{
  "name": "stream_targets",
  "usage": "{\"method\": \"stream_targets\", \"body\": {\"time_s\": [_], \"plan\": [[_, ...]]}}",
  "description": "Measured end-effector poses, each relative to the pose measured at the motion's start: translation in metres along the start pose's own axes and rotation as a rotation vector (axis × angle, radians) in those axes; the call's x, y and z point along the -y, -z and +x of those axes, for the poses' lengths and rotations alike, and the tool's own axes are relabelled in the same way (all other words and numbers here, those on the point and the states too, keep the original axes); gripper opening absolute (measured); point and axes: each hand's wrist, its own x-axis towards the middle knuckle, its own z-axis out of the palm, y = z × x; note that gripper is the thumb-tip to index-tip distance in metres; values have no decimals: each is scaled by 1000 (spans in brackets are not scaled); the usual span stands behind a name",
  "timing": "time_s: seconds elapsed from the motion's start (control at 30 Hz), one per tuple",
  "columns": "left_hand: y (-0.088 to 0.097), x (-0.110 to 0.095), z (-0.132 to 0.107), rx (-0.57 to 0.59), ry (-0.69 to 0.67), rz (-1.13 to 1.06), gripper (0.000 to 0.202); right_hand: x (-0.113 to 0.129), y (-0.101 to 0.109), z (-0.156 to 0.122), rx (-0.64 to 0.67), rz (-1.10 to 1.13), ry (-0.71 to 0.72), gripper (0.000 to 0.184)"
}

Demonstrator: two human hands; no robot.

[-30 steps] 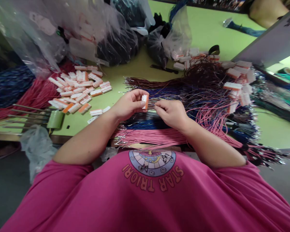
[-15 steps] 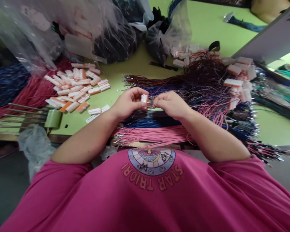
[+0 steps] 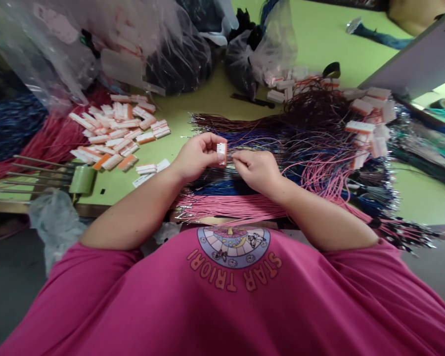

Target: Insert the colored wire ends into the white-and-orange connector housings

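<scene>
"One green bench (image 3: 183, 106). On it?"
"Wires (image 3: 237, 203): pink, blue, brown."
"Next?"
"Right hand (image 3: 257, 170), closed at the fingertips; whether around any wires, I can't tell. Left hand (image 3: 198, 155), gripping a connector (image 3: 221, 152) between thumb and fingers."
"Where's that?"
"Above the wires, just beside the right hand's fingertips."

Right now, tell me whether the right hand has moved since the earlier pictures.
Yes: the right hand has shifted left, judged against the black strip.
</scene>
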Motion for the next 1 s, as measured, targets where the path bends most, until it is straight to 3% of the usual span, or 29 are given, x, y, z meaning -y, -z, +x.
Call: {"method": "stream_targets", "body": {"time_s": [0.33,0.47,0.63,0.67,0.73,0.83,1.0], "plan": [[-4,1,-2,48,24,1,44,2,-4,9,96,-29,-41,33],[2,-3,0,18,-23,9,40,4,8,5,151,-113,22,36],[8,-10,2,-88,-25,-47,38,7,25,-30,-66,-398,234,35],[7,-11,2,-94,-12,-48,38,8,24,-39,-43,-423,297,32],[5,-11,1,-98,10,-35,37,9,17,-54,130,-443,393,28],[2,-10,1,-111,23,-31,35,10,2,-65,399,-433,406,24],[2,-11,0,-93,38,-53,36,7,5,-62,415,-246,322,23]]}}
